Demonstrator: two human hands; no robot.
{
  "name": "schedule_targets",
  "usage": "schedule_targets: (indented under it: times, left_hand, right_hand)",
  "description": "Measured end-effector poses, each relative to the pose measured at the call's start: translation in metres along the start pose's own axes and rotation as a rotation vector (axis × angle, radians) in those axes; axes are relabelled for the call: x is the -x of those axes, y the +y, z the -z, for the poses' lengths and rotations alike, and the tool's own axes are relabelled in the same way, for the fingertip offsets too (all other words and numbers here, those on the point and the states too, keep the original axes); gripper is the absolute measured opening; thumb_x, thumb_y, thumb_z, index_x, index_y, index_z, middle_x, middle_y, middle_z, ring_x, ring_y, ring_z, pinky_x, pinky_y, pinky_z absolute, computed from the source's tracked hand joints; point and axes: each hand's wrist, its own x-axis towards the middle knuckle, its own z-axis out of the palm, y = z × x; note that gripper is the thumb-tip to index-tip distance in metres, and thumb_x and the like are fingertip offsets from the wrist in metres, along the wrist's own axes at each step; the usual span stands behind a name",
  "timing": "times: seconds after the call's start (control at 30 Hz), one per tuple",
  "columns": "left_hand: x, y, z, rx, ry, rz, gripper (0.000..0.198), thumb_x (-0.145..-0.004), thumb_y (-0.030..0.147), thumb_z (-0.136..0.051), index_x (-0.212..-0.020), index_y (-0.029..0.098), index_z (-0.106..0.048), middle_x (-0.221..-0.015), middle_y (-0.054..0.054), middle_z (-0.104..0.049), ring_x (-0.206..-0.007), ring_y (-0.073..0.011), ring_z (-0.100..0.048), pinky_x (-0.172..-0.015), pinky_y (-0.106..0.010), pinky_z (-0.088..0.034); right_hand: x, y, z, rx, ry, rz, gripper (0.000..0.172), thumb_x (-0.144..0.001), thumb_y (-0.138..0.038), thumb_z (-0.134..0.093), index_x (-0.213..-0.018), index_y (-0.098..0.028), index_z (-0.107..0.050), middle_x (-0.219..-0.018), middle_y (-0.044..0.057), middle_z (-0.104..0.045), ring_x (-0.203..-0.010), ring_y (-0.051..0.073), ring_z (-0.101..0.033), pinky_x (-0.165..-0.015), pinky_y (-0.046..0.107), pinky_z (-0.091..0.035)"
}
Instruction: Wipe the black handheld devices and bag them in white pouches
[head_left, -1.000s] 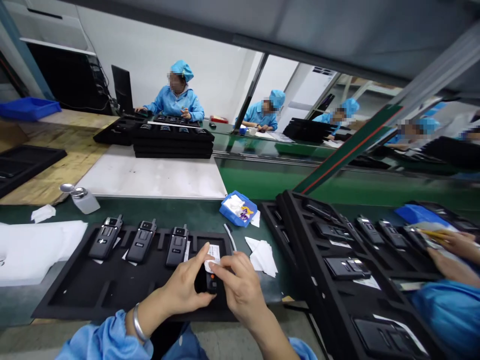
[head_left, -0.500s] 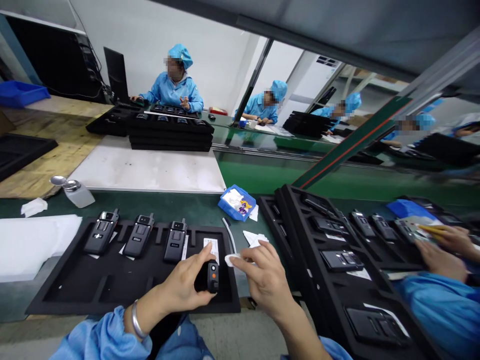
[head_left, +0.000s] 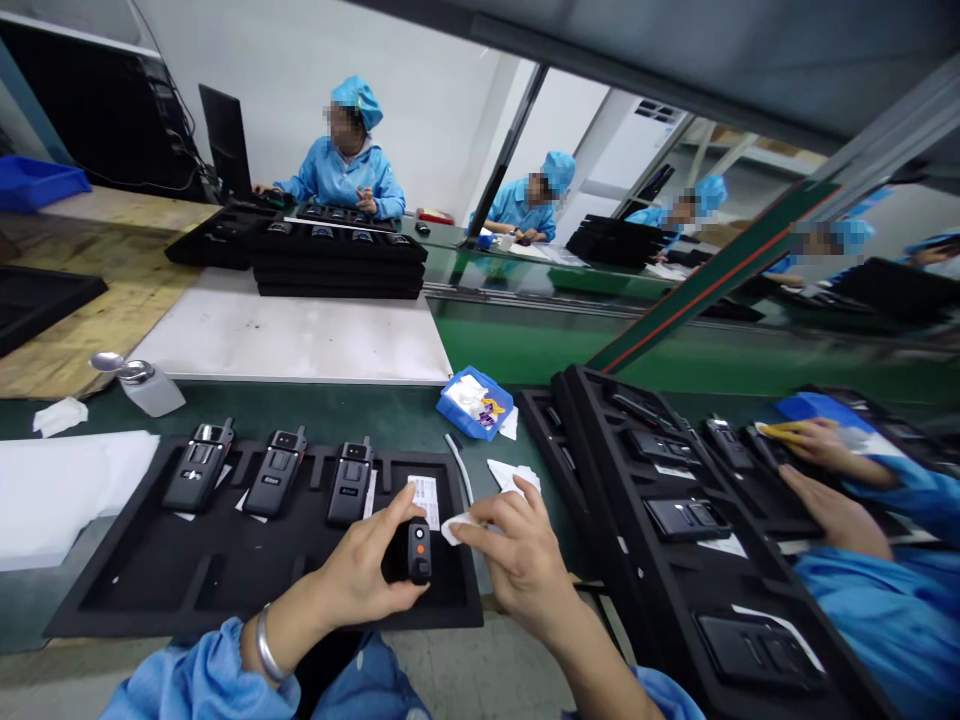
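Note:
My left hand [head_left: 370,572] grips a black two-way radio [head_left: 418,552] by its sides, one end with a white and an orange button turned toward me. To its right, my right hand [head_left: 517,560] pinches a folded white wipe [head_left: 459,527], just apart from the radio. Beneath the left hand lies a black foam tray [head_left: 157,590]. Three more radios, a left one [head_left: 199,467], a middle one [head_left: 275,473] and a right one [head_left: 350,483], rest in its back slots. A printed white label [head_left: 426,500] shows behind the held radio.
A blue bin [head_left: 476,403] with wipes and small parts stands behind the tray. At left are a dispenser bottle [head_left: 152,388] and white sheets [head_left: 67,490]. Stacked trays [head_left: 630,560] with radios flank me on the right, where a co-worker's hands [head_left: 832,490] handle another radio.
The wipe and my right hand have shifted slightly left, closer to the radio. The left hand keeps its hold. The co-worker's hands have moved left over their tray.

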Motion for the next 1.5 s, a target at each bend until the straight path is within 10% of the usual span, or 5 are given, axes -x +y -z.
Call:
schedule_targets:
  times: [1.2, 1.5]
  left_hand:
    - [-0.001, 0.0, -0.01, -0.042, -0.041, -0.172, 0.101, -0.073, 0.014, -0.069, -0.155, 0.02, -0.011, -0.137, -0.015, -0.055, -0.122, -0.0275, -0.057, -0.101, -0.041, -0.052]
    - [-0.059, 0.005, -0.018, -0.435, 0.077, 0.381, 0.102, -0.076, 0.031, -0.071, -0.155, 0.016, -0.008, -0.118, -0.017, -0.059, -0.102, -0.0342, -0.064, -0.086, -0.047, -0.056]
  right_hand:
    - [0.004, -0.006, -0.005, 0.005, -0.076, 0.051, 0.041, -0.09, -0.005, -0.043, -0.106, -0.033, -0.069, -0.091, -0.002, -0.065, -0.09, 0.018, -0.053, -0.112, 0.06, -0.007]
    - [0.074, 0.036, 0.0, 0.046, 0.087, -0.157, 0.028, -0.093, -0.024, -0.05, -0.104, -0.036, -0.073, -0.088, 0.002, -0.066, -0.078, 0.02, -0.066, -0.08, 0.037, -0.053]
